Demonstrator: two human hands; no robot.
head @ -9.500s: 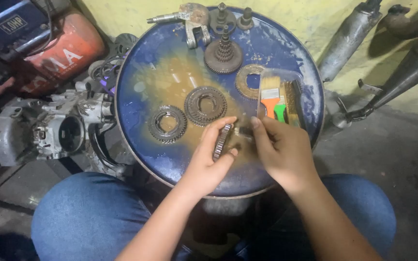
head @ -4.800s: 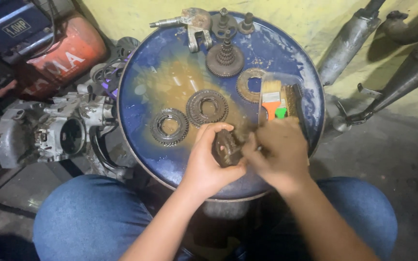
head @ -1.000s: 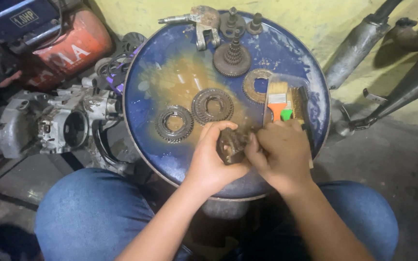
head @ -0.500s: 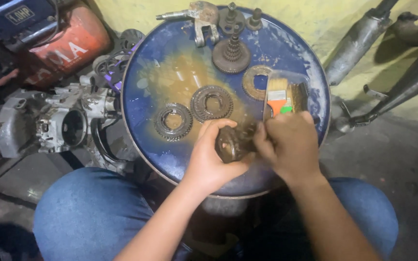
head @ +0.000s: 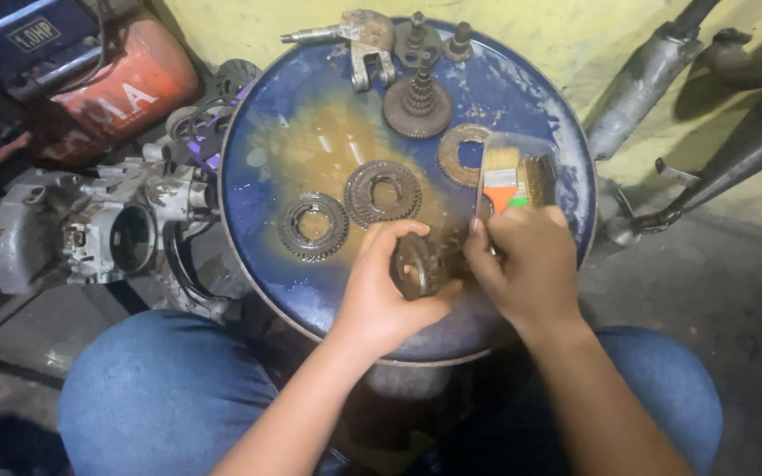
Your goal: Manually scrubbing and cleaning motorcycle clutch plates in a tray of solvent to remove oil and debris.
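Down at the far left, at about nine o'clock from the drum, one grey engine casing [head: 90,234] lies on the floor, with one red tank [head: 112,88] above it at ten o'clock. One round blue drum lid [head: 284,115] serves as the tabletop, stained brown across its middle. On it lie three loose flat gears: one toothed ring [head: 312,226] at eight o'clock from the lid's centre, a second [head: 383,191] just beside it near the centre, and a third, paler ring [head: 464,154] at two o'clock. One stepped gear cluster [head: 417,107] stands upright at twelve o'clock, and beyond it at the rim sit one forked metal bracket [head: 359,37] and two small upright shafts [head: 416,33]. The left hand [head: 381,295] is clenched around a fourth gear [head: 414,264], held on edge above the lid's six o'clock rim, fingers curled over its top and thumb under it. The right hand [head: 522,264] touches the same gear from the three o'clock side, its fingers closed on something dark there; what exactly it pinches I cannot tell. One paintbrush [head: 500,172] with an orange ferrule lies just beyond the right hand's knuckles. At the far right, at two o'clock off the drum, two exhaust pipes [head: 646,75] lean against the yellow wall.
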